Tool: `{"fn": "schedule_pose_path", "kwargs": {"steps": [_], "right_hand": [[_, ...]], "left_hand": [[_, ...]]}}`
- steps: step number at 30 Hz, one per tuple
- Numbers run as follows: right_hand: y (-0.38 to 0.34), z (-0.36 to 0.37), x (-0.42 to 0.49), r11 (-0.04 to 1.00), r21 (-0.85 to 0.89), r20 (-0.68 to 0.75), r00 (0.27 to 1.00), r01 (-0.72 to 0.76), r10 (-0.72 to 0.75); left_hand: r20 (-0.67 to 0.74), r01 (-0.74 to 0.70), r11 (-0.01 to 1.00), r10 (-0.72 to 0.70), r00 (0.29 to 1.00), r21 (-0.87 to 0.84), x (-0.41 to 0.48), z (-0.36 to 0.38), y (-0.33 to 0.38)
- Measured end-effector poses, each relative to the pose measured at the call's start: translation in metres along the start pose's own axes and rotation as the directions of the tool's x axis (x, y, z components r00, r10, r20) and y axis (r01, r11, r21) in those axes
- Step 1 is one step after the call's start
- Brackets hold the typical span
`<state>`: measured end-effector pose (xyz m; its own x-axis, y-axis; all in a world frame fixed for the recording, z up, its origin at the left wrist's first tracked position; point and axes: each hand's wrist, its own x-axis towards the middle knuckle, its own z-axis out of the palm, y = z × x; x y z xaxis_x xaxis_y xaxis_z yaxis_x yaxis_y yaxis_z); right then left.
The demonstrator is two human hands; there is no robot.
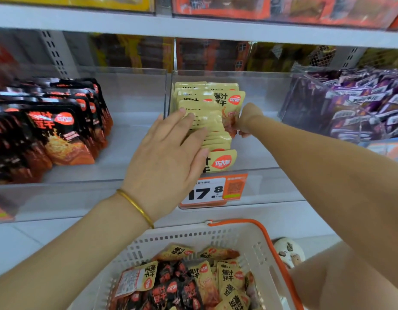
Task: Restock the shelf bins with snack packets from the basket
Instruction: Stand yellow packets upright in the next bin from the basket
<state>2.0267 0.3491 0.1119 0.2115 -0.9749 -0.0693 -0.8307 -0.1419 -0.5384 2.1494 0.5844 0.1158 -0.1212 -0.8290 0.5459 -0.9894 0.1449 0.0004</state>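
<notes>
In the middle bin (257, 153) the left hand (169, 153) lies flat, fingers straight, on the yellow packets (216, 139); the right hand (247, 121) pinches a packet (232, 104) beside them; below the bin, the basket (216, 237) holds more.
</notes>
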Motion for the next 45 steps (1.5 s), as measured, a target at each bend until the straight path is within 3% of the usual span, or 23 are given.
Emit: {"fn": "schedule_pose_path", "kwargs": {"steps": [4, 6, 8, 10, 12, 14, 16, 18, 21, 23, 25, 28, 30, 33, 36, 39, 42, 45], "right_hand": [[-0.006, -0.019, -0.023, 0.987, -0.16, -0.01, 1.0, -0.009, 0.008], [-0.013, -0.04, -0.049, 0.978, -0.195, -0.08, 0.993, 0.071, -0.088], [-0.014, -0.062, -0.095, 0.986, 0.006, -0.111, 0.98, 0.164, -0.163], [-0.007, -0.075, -0.16, 0.918, 0.25, -0.105, 0.951, 0.309, -0.292], [0.01, -0.065, -0.206, 0.847, 0.424, 0.069, 0.92, 0.322, -0.385], [0.03, -0.027, -0.222, 0.879, 0.421, 0.405, 0.821, 0.223, -0.403], [0.055, 0.029, -0.211, 0.954, 0.215, 0.695, 0.654, 0.207, -0.299], [0.091, 0.093, -0.192, 0.96, -0.048, 0.808, 0.577, 0.275, -0.124], [0.154, 0.171, -0.185, 0.798, -0.376, 0.798, 0.603, 0.471, 0.019], [0.187, 0.202, -0.197, 0.754, -0.463, 0.79, 0.602, 0.466, 0.113], [0.216, 0.226, -0.211, 0.781, -0.477, 0.784, 0.597, 0.404, 0.17], [0.232, 0.246, -0.224, 0.893, -0.429, 0.681, 0.697, 0.134, 0.223], [0.224, 0.245, -0.224, 0.908, -0.408, 0.653, 0.726, 0.095, 0.217], [0.219, 0.24, -0.22, 0.917, -0.394, 0.665, 0.708, 0.062, 0.238], [0.205, 0.225, -0.214, 0.883, -0.406, 0.732, 0.662, 0.233, 0.162], [0.159, 0.19, -0.2, 0.808, -0.35, 0.794, 0.607, 0.473, -0.011], [0.114, 0.14, -0.187, 0.748, -0.267, 0.775, 0.596, 0.608, -0.208], [0.091, 0.09, -0.194, 0.752, -0.149, 0.7, 0.606, 0.642, -0.379]], "left_hand": [[-0.008, -0.01, 1.0, 0.01, 1.0, -0.012, -0.001, 0.0, -0.001], [-0.056, -0.013, 0.999, 0.011, 0.998, -0.033, -0.003, -0.007, 0.003], [-0.141, -0.064, 0.997, 0.058, 0.988, -0.04, -0.009, -0.018, 0.012], [-0.216, -0.146, 0.989, 0.138, 0.966, -0.02, -0.023, -0.028, 0.023], [-0.211, -0.23, 0.973, 0.225, 0.951, -0.003, -0.045, -0.029, 0.033], [-0.111, -0.317, 0.948, 0.313, 0.943, -0.023, -0.068, -0.017, 0.04], [0.056, -0.397, 0.917, 0.399, 0.915, -0.048, -0.088, 0.0, 0.04], [0.234, -0.435, 0.899, 0.434, 0.87, -0.051, -0.103, 0.019, 0.033], [0.418, -0.374, 0.926, 0.363, 0.833, -0.059, -0.12, 0.036, 0.024], [0.474, -0.337, 0.939, 0.326, 0.818, -0.065, -0.126, 0.041, 0.021], [0.496, -0.296, 0.952, 0.294, 0.817, -0.078, -0.127, 0.044, 0.019], [0.509, -0.264, 0.96, 0.273, 0.816, -0.093, -0.129, 0.049, 0.016], [0.515, -0.258, 0.96, 0.277, 0.811, -0.109, -0.131, 0.051, 0.014], [0.51, -0.258, 0.958, 0.286, 0.811, -0.126, -0.128, 0.052, 0.014], [0.505, -0.261, 0.956, 0.292, 0.812, -0.134, -0.126, 0.052, 0.016], [0.543, -0.226, 0.956, 0.291, 0.787, -0.185, -0.125, 0.053, 0.022], [0.646, -0.063, 0.974, 0.194, 0.739, -0.22, -0.122, 0.054, 0.029], [0.671, 0.107, 0.948, 0.13, 0.73, -0.299, -0.113, 0.05, 0.037]]}}
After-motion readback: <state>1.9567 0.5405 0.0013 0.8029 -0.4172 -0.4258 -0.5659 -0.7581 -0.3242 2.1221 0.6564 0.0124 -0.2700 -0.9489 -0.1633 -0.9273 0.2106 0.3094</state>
